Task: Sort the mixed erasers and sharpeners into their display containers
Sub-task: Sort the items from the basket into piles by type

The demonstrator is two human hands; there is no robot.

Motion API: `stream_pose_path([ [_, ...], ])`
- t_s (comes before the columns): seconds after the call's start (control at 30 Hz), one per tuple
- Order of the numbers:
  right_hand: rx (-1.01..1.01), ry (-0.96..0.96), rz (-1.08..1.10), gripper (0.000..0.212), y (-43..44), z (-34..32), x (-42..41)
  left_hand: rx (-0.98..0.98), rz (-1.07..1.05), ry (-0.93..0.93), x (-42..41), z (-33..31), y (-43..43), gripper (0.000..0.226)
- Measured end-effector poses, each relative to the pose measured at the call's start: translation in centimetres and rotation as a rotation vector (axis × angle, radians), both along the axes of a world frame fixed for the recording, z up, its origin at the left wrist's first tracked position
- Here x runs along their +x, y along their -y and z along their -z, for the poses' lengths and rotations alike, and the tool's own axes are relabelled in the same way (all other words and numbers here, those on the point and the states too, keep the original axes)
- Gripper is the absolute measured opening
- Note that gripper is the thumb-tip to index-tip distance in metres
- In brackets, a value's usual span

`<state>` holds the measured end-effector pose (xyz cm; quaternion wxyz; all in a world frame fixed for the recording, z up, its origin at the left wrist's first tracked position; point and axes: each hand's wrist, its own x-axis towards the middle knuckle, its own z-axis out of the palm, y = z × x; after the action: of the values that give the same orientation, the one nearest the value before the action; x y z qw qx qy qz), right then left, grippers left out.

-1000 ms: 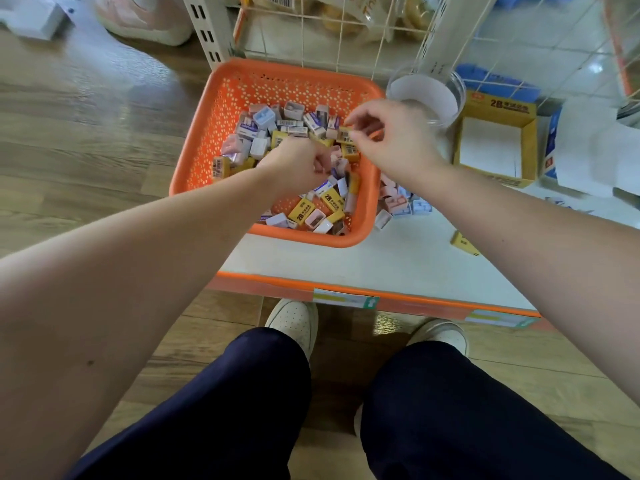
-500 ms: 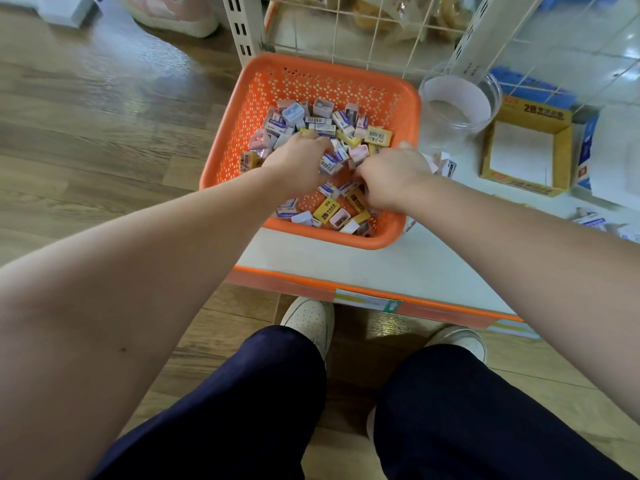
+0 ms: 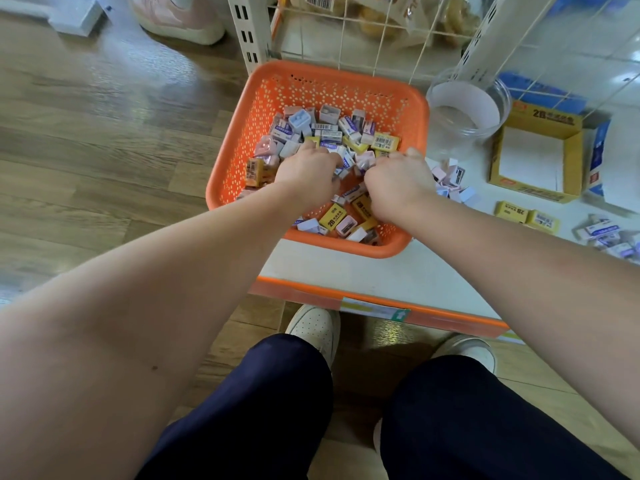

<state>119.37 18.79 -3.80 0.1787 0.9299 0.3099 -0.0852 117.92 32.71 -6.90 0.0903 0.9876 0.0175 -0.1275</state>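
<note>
— Well, where are the erasers and sharpeners (image 3: 329, 128)?
— Mostly heaped together in the orange basket (image 3: 239, 140) on the white shelf (image 3: 346, 268); a few lie loose to its right.
— And the hands?
— Both sit knuckles-up in the heap, the left hand (image 3: 306, 171) beside the right hand (image 3: 398, 178), fingers bent down among the pieces. Whether either pinches anything cannot be told.
— The containers?
— A clear tub (image 3: 464, 128) and a yellow box (image 3: 543, 121) stand right of the basket.
</note>
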Motion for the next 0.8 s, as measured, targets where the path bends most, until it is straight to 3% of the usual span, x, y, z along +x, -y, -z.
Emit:
stream_pose_path([
  [0.27, 0.367, 0.002, 0.080, 0.031, 0.3, 0.5, 0.5, -0.160, -0.187, 0.144, 0.7, -0.7, 0.5, 0.045],
  [0.53, 1.021, 0.020, 0.339, 0.034, 1.4, 0.5, 1.0, -0.031, -0.145, 0.188, 1.4, -0.8, 1.3, 0.037],
  [0.63, 1.120, 0.026, 0.401, 0.033, 1.8, -0.3, 1.8, -0.051, -0.069, 0.144, 2.1, -0.7, 2.1, 0.038],
  [0.8, 1.108, 0.062, 0.346, 0.033, 3.0, -0.7, 2.3, -0.268, -0.031, -0.077, 2.5, 0.0, 2.8, 0.056],
])
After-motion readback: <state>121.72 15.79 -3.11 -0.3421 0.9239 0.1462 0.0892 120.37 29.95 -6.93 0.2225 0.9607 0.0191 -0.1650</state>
